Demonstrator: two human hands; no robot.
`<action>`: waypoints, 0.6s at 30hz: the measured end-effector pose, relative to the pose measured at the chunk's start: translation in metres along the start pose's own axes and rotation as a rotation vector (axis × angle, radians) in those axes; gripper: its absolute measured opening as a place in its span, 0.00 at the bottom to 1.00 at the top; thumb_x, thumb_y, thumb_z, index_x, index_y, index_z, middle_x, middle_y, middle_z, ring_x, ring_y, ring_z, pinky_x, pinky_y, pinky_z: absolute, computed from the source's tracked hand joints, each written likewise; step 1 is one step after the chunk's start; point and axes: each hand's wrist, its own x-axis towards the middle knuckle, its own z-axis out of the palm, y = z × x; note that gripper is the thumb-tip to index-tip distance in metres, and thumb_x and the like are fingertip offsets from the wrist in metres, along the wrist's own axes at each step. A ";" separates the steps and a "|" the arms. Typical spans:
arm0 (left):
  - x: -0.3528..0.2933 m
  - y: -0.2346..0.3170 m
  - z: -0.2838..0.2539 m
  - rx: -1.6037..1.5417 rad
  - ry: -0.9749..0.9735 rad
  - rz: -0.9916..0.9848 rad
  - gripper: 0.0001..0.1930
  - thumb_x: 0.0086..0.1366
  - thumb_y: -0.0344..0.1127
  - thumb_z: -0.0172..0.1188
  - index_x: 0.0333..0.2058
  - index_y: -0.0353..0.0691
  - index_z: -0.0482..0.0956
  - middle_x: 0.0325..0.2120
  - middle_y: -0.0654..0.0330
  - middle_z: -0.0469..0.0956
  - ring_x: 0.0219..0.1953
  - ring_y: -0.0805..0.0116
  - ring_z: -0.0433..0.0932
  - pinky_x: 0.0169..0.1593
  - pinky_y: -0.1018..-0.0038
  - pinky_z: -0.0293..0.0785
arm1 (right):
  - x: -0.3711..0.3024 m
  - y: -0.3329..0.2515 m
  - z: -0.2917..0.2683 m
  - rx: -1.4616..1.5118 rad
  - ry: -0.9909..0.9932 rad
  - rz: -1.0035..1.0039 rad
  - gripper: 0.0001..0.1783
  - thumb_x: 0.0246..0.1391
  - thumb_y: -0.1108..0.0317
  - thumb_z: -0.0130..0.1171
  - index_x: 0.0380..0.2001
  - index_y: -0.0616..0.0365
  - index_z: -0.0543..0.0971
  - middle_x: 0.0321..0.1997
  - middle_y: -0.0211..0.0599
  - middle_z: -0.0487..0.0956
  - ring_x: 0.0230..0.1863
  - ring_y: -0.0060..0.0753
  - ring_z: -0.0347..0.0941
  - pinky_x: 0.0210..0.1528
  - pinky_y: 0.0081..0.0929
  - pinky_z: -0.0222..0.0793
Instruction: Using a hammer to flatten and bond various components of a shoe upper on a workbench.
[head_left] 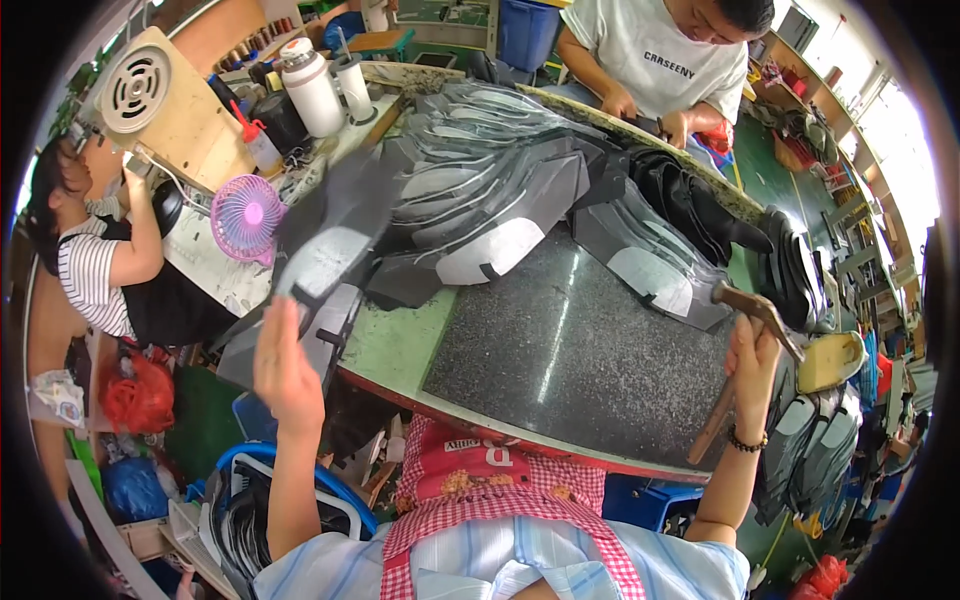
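My right hand is wrapped around a hammer with a wooden handle, raised over the right end of the bench. On the left, my left hand is lifted with its fingers stretched out. Just beyond its fingertips is a dark grey shoe-upper-like piece with a pale patch, smeared by motion; whether the fingers touch it I cannot tell. Similar layered pieces are heaped along the far side of the bench. A smaller overlapping stack lies to the right, beside the dark work slab.
A pink fan, a white flask and a red-capped bottle stand at the left. One co-worker sits across the bench, another at the left. More pieces hang off the right edge, near a yellow block.
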 end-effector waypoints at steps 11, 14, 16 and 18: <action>0.070 0.111 0.114 -0.441 -0.128 0.096 0.33 0.46 0.50 0.74 0.47 0.38 0.73 0.46 0.56 0.75 0.49 0.54 0.74 0.52 0.60 0.67 | 0.098 -0.066 0.183 -0.458 -0.329 -0.856 0.24 0.44 0.64 0.71 0.45 0.52 0.75 0.34 0.39 0.76 0.33 0.41 0.77 0.34 0.33 0.73; 0.087 0.134 0.133 -0.373 -0.104 0.162 0.36 0.43 0.52 0.75 0.47 0.39 0.72 0.44 0.58 0.73 0.47 0.57 0.72 0.49 0.62 0.65 | 0.125 -0.075 0.215 -0.590 -0.325 -0.928 0.28 0.41 0.60 0.73 0.45 0.54 0.75 0.34 0.40 0.75 0.34 0.46 0.77 0.34 0.37 0.73; 0.097 0.143 0.143 -0.271 -0.167 0.149 0.38 0.41 0.53 0.75 0.47 0.38 0.72 0.42 0.58 0.72 0.46 0.59 0.70 0.49 0.63 0.64 | 0.145 -0.075 0.232 -0.655 -0.347 -0.892 0.30 0.39 0.57 0.74 0.45 0.54 0.74 0.35 0.40 0.75 0.35 0.49 0.76 0.34 0.38 0.72; 0.098 0.152 0.152 -0.262 -0.167 0.132 0.39 0.38 0.48 0.78 0.48 0.39 0.71 0.43 0.57 0.71 0.46 0.57 0.70 0.47 0.62 0.66 | 0.164 -0.073 0.242 -0.766 -0.350 -0.959 0.34 0.36 0.52 0.75 0.46 0.55 0.74 0.38 0.44 0.76 0.37 0.51 0.77 0.36 0.41 0.73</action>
